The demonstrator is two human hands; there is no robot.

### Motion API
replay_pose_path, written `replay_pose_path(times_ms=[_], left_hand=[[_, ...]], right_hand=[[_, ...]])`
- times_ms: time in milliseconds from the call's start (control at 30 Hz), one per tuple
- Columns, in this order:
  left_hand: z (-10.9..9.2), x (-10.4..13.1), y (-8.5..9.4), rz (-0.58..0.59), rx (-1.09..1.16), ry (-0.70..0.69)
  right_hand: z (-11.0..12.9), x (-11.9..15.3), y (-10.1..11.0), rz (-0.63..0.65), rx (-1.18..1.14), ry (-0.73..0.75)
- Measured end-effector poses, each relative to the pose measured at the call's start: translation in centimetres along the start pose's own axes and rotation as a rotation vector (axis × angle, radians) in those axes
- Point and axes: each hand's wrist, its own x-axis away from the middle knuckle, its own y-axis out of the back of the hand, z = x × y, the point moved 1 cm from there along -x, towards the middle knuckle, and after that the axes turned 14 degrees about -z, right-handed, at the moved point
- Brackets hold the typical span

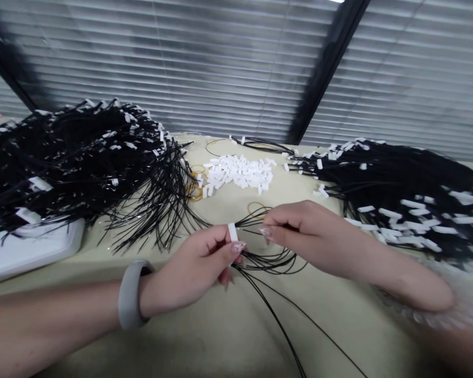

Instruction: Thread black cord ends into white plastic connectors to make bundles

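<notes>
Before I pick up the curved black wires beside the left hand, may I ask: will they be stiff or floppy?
The black wires are probably springy rather than limp, since they bow in smooth curves. They may tangle, because several strands cross. Each strand is likely light, being so thin.

Grey horizontal blinds point(220, 68) spanned the view from ten to two o'clock. A dark slanting post point(331, 68) divided them at one o'clock, beneath a small bright light point(336, 1). The pale greenish tabletop point(205, 341) reached down to six o'clock.
</notes>
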Motion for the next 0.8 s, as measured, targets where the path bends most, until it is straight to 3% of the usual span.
replay_pose_path(times_ms=[300, 467, 633, 800], left_hand=[[-0.7, 0.2, -0.3, 0.012, -0.036, -0.004], [-0.7, 0.4, -0.5, 0.018, -0.058, -0.012], [-0.6, 0.4, -0.4, 0.042, -0.059, -0.022], [-0.3, 0.4, -0.3, 0.068, -0.074, -0.032]], right_hand=[[0.0, 0.1, -0.1, -0.044, 0.054, 0.057], [0.4, 0.3, -0.5, -0.178, -0.015, 0.018], [0.9, 0.5, -1.5, -0.288, 0.030, 0.127], [0.9, 0.4, -2.5, -0.347, 0.043, 0.140]])
